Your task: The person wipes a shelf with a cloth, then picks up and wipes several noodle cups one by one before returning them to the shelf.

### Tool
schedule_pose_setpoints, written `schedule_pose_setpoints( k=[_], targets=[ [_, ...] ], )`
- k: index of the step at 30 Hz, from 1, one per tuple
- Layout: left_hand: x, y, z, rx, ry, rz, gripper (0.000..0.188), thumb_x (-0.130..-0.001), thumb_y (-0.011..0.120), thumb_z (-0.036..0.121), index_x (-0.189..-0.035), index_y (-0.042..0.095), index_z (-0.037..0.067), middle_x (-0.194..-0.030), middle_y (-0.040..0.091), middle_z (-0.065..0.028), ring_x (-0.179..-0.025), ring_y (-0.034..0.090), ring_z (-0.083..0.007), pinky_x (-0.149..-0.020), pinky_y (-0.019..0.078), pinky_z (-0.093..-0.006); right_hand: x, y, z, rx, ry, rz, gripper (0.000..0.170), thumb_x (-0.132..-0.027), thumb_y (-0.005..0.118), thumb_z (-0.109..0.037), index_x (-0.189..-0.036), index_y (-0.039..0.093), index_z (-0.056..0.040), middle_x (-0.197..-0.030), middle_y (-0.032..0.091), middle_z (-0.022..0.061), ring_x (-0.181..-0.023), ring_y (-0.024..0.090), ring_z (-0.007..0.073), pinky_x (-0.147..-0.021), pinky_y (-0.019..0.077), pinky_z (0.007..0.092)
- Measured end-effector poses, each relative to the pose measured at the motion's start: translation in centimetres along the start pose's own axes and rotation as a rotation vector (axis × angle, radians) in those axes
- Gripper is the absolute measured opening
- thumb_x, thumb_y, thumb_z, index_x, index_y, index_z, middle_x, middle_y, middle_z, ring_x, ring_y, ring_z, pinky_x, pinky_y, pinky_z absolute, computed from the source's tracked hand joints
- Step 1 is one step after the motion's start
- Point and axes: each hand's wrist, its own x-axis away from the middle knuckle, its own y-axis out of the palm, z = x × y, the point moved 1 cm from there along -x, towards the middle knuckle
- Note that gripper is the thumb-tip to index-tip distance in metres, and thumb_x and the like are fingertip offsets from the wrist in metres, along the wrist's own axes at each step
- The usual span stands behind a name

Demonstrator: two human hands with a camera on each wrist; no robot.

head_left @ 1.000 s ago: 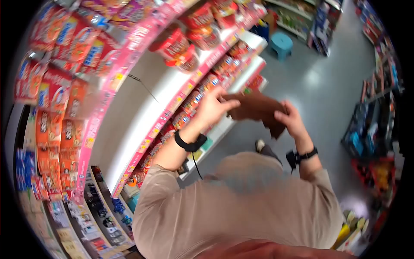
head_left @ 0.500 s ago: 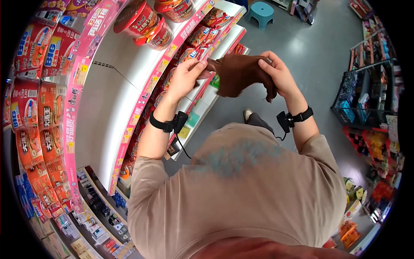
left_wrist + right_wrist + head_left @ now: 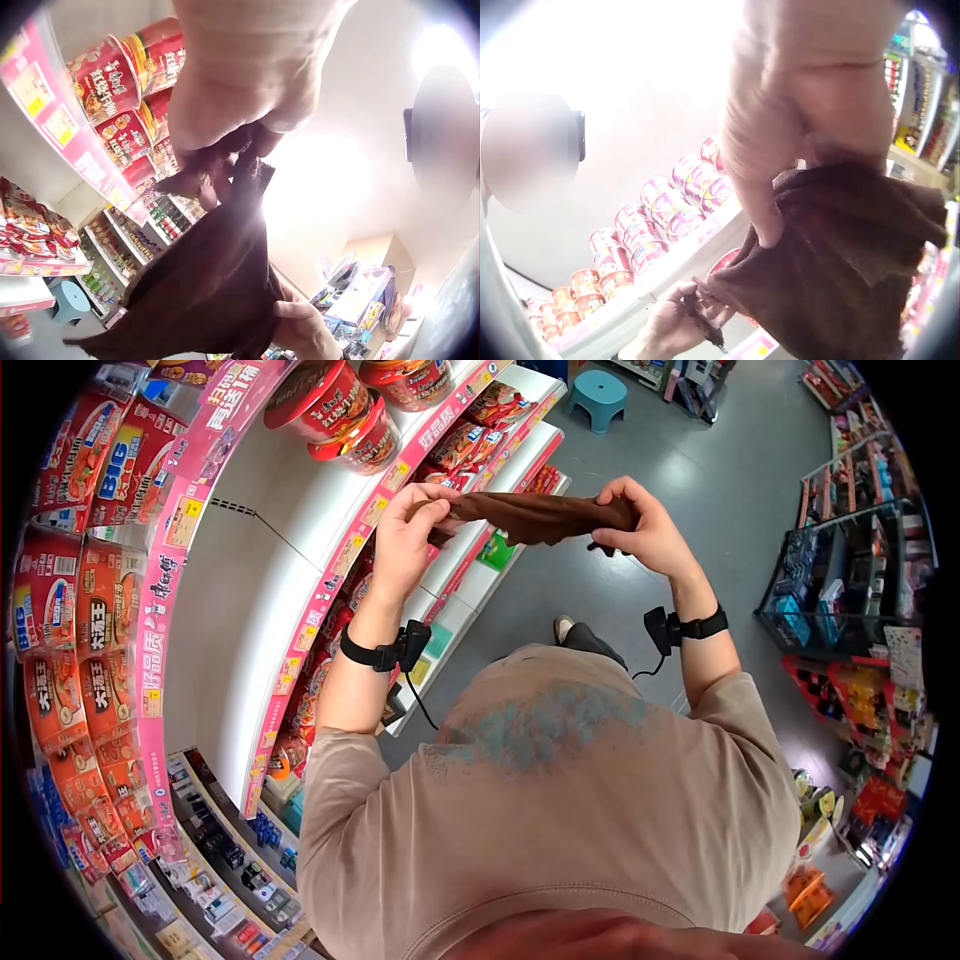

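Note:
A dark brown cloth [image 3: 545,517] with ragged edges is stretched between both hands in front of the body. My left hand [image 3: 408,535] pinches its left end between thumb and fingers. At the other end my right hand [image 3: 652,530] grips the cloth, thumb on the near side. In the left wrist view the cloth [image 3: 202,277] hangs down broad and creased from the left fingers. The right wrist view shows folds of the cloth [image 3: 840,255] spreading below the right hand, whose fingertips are partly hidden behind the fabric.
Shelves on the left hold red instant noodle tubs [image 3: 318,402] and noodle packs [image 3: 60,590]. A shelf board [image 3: 260,550] with a pink price strip lies beside the left arm. A blue stool [image 3: 598,400] stands on the grey floor [image 3: 690,470]. Display racks [image 3: 850,570] line the right side.
The cloth has gone from hanging in a wide, drooping sheet to a narrower band drawn between the hands. Both hands keep hold of it. The head view has shifted from a second ago.

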Motion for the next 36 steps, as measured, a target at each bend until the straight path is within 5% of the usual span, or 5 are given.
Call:
schedule_pose_setpoints(
  k=[9, 20, 23, 27, 36],
  targets=[
    [0.2, -0.6, 1.0, 0.238, 0.073, 0.020, 0.017, -0.094, 0.050, 0.001, -0.078, 0.045, 0.004, -0.117, 0.064, -0.0201, -0.092, 0.065, -0.0251, -0.079, 0.0578, -0.0397, -1.3, 1.3, 1.3, 0.135, 0.006, 0.245, 0.029, -0.096, 0.067, -0.023, -0.119, 0.062, -0.0052, -0.105, 0.067, 0.0048, -0.096, 0.062, 0.0132, -0.081, 0.0518, 0.0293],
    [0.4, -2.3, -0.3, 0.419, 0.096, 0.098, 0.014, -0.100, 0.046, 0.013, -0.087, 0.046, 0.007, -0.128, 0.058, -0.0182, -0.115, 0.058, -0.0375, -0.087, 0.0563, -0.0495, -2.5, 2.2, 0.3, -0.183, -0.061, 0.176, 0.013, -0.099, 0.058, -0.011, -0.111, 0.061, -0.0063, -0.108, 0.065, 0.0032, -0.100, 0.060, 0.0100, -0.085, 0.0499, 0.0264],
    [0.1, -3.0, -1.8, 0.602, -0.019, 0.157, 0.013, -0.097, 0.048, 0.006, -0.084, 0.050, 0.006, -0.122, 0.062, -0.0180, -0.104, 0.063, -0.0268, -0.089, 0.0547, -0.0453, -3.0, 3.2, -0.6, -0.157, -0.062, 0.195, 0.013, -0.101, 0.055, -0.011, -0.113, 0.059, -0.0072, -0.104, 0.065, 0.0030, -0.096, 0.060, 0.0096, -0.082, 0.0500, 0.0251],
    [0.1, -3.4, -4.1, 0.584, -0.144, 0.244, 0.020, -0.104, 0.051, 0.029, -0.102, 0.056, 0.010, -0.117, 0.065, -0.0163, -0.105, 0.064, -0.0286, -0.094, 0.0527, -0.0470, -3.9, 3.9, -1.2, -0.044, 0.176, 0.217, 0.013, -0.104, 0.052, -0.012, -0.115, 0.057, -0.0079, -0.097, 0.064, 0.0031, -0.090, 0.059, 0.0084, -0.077, 0.0496, 0.0233],
    [0.3, -3.4, -12.6, 0.644, -0.396, 0.295, 0.032, -0.108, 0.046, 0.028, -0.131, 0.047, 0.007, -0.125, 0.060, -0.0111, -0.110, 0.063, -0.0224, -0.095, 0.0542, -0.0399, -4.1, 6.2, -1.1, -0.130, -0.090, 0.056, 0.039, -0.093, 0.061, 0.005, -0.129, 0.048, -0.0029, -0.123, 0.062, 0.0098, -0.115, 0.059, 0.0160, -0.096, 0.0492, 0.0292]
  ],
)
